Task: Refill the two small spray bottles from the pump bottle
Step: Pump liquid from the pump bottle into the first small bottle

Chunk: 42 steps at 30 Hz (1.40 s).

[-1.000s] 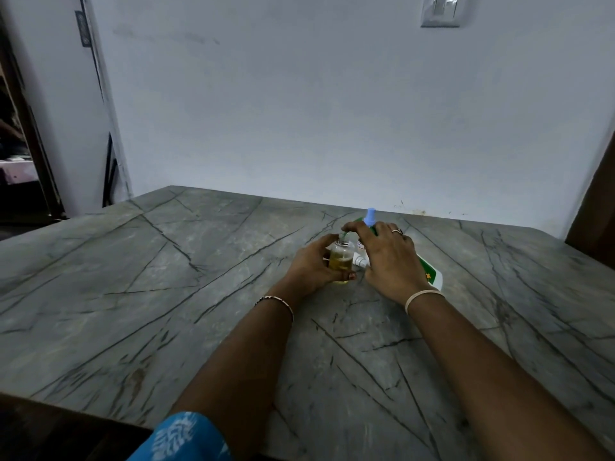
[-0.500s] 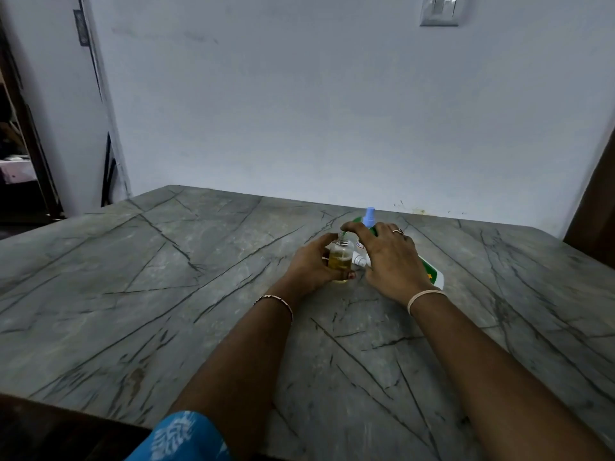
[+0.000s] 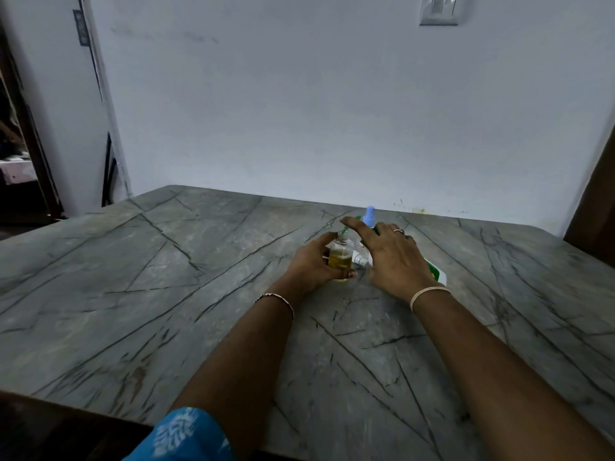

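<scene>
My left hand (image 3: 311,264) grips a small clear bottle (image 3: 339,257) that stands on the table, about half full of yellow liquid. A green pump spout (image 3: 344,230) sits right over its open neck. My right hand (image 3: 394,261) lies with straight fingers over the pump bottle (image 3: 436,275), and its index finger reaches along the spout. Only the green and white lower part of that bottle shows past the hand. The second small spray bottle (image 3: 369,217), with a pale blue top, stands just behind my right fingers. A white sprayer cap (image 3: 361,259) lies between my hands.
The grey veined stone table (image 3: 166,294) runs to a white wall at the back. A dark doorway opens at the far left and a brown panel stands at the far right. The table's near edge is dark.
My right hand's fingers have straightened and spread, and the index finger now stretches further left over the spout. My left hand and the small bottle have stayed in place.
</scene>
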Motion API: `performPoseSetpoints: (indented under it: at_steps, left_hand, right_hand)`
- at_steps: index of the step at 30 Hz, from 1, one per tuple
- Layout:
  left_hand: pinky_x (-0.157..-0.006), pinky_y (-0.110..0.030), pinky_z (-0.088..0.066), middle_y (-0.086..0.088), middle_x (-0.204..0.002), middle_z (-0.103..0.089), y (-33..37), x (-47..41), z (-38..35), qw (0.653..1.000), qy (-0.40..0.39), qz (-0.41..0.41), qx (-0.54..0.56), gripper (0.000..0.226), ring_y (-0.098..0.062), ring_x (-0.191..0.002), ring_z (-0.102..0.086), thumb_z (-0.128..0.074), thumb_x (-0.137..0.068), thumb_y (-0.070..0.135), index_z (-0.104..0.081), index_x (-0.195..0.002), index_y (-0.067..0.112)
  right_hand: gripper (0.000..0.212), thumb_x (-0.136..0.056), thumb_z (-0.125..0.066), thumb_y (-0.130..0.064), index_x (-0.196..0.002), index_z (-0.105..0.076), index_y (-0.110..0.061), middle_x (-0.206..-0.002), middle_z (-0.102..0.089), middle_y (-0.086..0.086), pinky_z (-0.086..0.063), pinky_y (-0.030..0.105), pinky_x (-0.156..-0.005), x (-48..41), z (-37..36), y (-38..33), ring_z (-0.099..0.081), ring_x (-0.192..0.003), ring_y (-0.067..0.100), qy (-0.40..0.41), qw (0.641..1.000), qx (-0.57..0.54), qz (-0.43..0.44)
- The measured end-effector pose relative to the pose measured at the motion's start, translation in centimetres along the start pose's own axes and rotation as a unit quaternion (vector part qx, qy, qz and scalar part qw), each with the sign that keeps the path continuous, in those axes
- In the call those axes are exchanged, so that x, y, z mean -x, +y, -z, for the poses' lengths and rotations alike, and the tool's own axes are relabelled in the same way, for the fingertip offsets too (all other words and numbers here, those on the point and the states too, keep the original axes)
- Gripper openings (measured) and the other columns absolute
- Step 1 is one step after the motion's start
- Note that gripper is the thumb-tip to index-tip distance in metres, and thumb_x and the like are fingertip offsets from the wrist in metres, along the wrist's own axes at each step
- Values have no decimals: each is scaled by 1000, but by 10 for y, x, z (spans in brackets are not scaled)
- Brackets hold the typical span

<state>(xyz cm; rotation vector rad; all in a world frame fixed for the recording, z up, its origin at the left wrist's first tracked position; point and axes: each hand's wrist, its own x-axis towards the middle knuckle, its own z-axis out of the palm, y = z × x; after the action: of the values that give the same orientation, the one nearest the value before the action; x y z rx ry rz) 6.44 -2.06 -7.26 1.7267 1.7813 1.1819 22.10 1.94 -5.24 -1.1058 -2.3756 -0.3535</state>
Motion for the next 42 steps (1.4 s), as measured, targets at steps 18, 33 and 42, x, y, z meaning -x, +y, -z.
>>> performPoseSetpoints:
  at_steps: [18, 33, 42]
  left_hand:
    - [-90, -23, -45, -6, -128, -61, -1, 0, 0, 1000, 0, -1, -1, 90, -19, -109, -62, -84, -67, 27, -36, -143, 21]
    - [-94, -25, -46, -8, -130, -59, 2, 1, 1, 1000, -1, 3, 8, 89, -20, -110, -62, -84, -68, 22, -37, -143, 18]
    - [-92, -27, -47, -10, -128, -60, 2, 1, 0, 1000, -1, 2, 14, 88, -21, -108, -63, -84, -68, 21, -37, -143, 18]
  right_hand:
    - [85, -82, -69, -21, -146, -17, -41, -129, -50, 11, -41, 45, -99, -1, -6, -2, -47, -120, 30, 9, 1000, 24, -11]
    - [82, -84, -64, -22, -147, -16, -41, -128, -50, 11, -41, 44, -99, 1, -4, -2, -46, -120, 29, 13, 1000, 18, -8]
    - [78, -81, -66, -18, -144, -23, -36, -127, -50, 12, -44, 46, -98, -2, -4, -5, -47, -119, 30, 13, 1000, 20, -13]
